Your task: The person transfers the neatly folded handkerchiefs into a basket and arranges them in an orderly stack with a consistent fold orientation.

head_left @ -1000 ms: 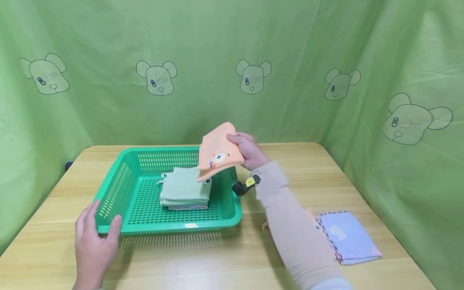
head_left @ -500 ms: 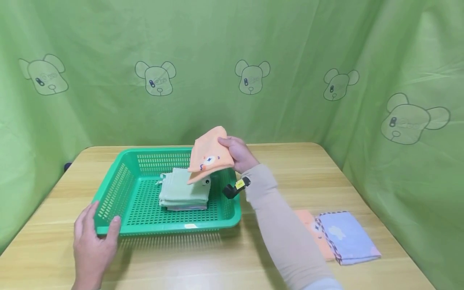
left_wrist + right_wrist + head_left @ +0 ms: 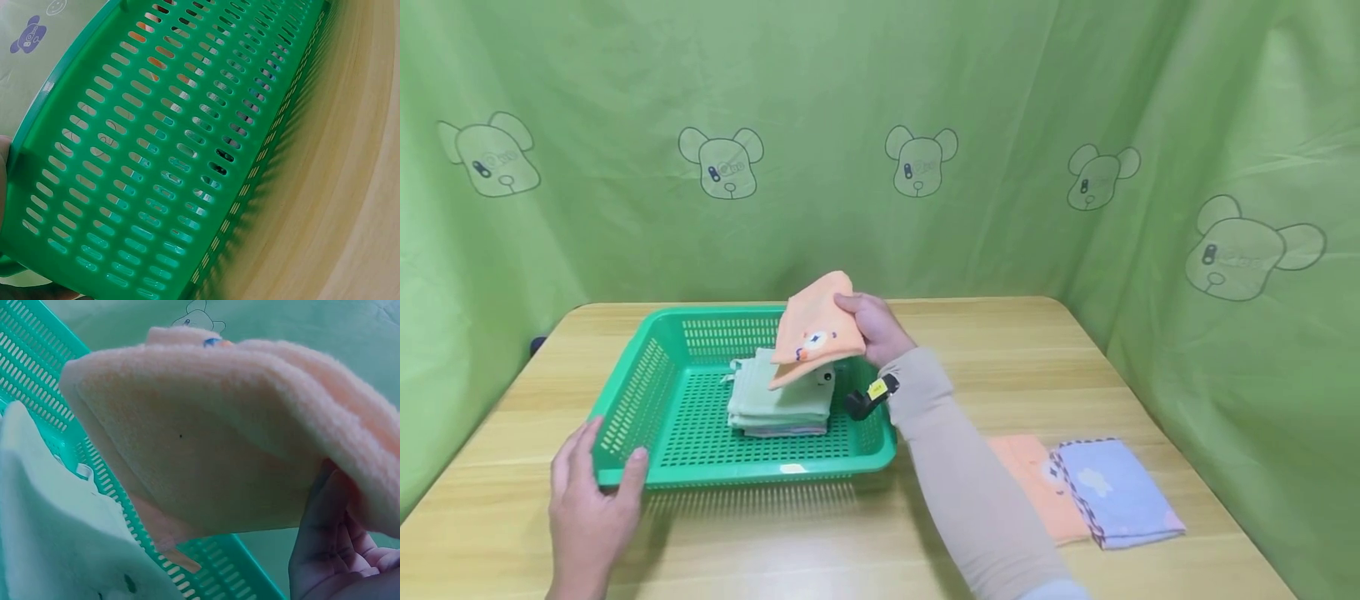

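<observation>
Currently, the right hand (image 3: 878, 328) pinches an orange cloth (image 3: 817, 319) above the stack (image 3: 766, 402) in the basket (image 3: 730, 475), whose near left corner the left hand (image 3: 587, 508) touches, fingers spread. A blue cloth (image 3: 1123, 496) lies near the worktop's (image 3: 1030, 375) right edge.

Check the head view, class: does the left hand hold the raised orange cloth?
No, the right hand grips the raised orange cloth, while the left hand is at a near corner of the green basket.
</observation>
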Demonstrator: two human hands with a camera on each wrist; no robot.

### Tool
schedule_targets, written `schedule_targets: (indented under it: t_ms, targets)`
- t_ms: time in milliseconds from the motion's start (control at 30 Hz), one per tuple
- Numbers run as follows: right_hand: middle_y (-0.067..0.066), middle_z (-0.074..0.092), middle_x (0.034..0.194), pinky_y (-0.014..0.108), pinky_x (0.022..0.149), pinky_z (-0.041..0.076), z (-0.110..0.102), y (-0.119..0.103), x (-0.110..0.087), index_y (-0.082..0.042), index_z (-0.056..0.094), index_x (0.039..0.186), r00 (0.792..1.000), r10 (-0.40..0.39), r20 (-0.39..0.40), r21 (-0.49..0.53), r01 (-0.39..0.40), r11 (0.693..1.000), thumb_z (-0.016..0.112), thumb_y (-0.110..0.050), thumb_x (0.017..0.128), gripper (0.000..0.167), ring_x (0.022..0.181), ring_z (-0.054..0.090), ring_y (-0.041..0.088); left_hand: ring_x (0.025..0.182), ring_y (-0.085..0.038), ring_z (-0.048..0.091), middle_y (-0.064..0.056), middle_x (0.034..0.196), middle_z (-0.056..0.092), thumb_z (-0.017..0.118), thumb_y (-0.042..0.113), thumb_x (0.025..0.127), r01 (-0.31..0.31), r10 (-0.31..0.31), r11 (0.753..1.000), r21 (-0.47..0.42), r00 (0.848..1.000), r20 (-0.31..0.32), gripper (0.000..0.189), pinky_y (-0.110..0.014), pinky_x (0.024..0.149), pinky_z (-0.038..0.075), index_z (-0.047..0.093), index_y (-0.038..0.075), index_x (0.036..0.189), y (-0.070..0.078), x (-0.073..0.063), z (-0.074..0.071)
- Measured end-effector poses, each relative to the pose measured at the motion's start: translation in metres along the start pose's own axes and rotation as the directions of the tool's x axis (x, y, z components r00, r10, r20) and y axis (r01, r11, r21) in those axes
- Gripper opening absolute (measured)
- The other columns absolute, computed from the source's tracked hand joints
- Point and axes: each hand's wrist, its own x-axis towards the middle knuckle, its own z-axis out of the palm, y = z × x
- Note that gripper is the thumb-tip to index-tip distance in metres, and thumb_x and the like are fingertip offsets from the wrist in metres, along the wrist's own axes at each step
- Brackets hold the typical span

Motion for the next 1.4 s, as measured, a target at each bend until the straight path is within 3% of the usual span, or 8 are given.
schedule_targets:
  t_ms: [433, 733, 933, 1400]
  targets:
    - [0.020, 0.061, 0.122, 0.027, 0.082, 0.056, 0.012, 0.012, 0.005, 0.004, 0.049, 0.135, 0.999, 0.016, 0.032, 0.087, -0.018, 0.996, 0.052, -0.016, 0.100, 0.040, 0.101, 0.067, 0.023, 0.136, -0.047, 0.027, -0.016, 0.154, 0.025, 0.059, 0.028, 0.094, -0.009, 0.009, 1.000, 0.005, 1.000, 0.001, 0.067, -0.075, 0.103, 0.020, 0.030, 0.013, 0.152, 0.001, 0.000, 0.000]
    - [0.009, 0.066, 0.095, 0.026, 0.070, 0.059, 0.017, 0.024, 0.007, 0.004, 0.051, 0.126, 0.997, -0.046, 0.069, 0.078, 0.040, 0.996, 0.049, -0.014, 0.101, 0.031, 0.077, 0.068, 0.015, 0.137, -0.045, 0.026, -0.014, 0.155, 0.024, 0.059, 0.029, 0.095, 0.002, -0.002, 1.000, 0.000, 1.000, 0.009, 0.067, -0.075, 0.104, 0.019, 0.029, 0.015, 0.153, 0.000, 0.000, -0.001]
    - [0.008, 0.064, 0.095, 0.025, 0.072, 0.058, 0.023, 0.030, 0.008, 0.005, 0.049, 0.126, 0.994, -0.072, 0.079, 0.031, 0.069, 0.997, 0.049, -0.011, 0.101, 0.030, 0.078, 0.066, 0.014, 0.138, -0.046, 0.024, -0.015, 0.156, 0.022, 0.058, 0.029, 0.095, 0.023, -0.023, 1.000, 0.006, 0.999, 0.026, 0.068, -0.075, 0.105, 0.016, 0.027, 0.014, 0.154, -0.002, -0.002, -0.002]
    - [0.008, 0.061, 0.098, 0.031, 0.074, 0.059, 0.025, 0.034, 0.012, 0.004, 0.044, 0.130, 0.989, -0.024, 0.143, -0.064, 0.034, 0.997, 0.044, -0.007, 0.102, 0.030, 0.079, 0.065, 0.014, 0.138, -0.045, 0.024, -0.015, 0.156, 0.022, 0.058, 0.028, 0.095, 0.011, -0.010, 1.000, 0.000, 1.000, 0.021, 0.067, -0.074, 0.105, 0.016, 0.028, 0.013, 0.153, -0.002, -0.002, -0.002]
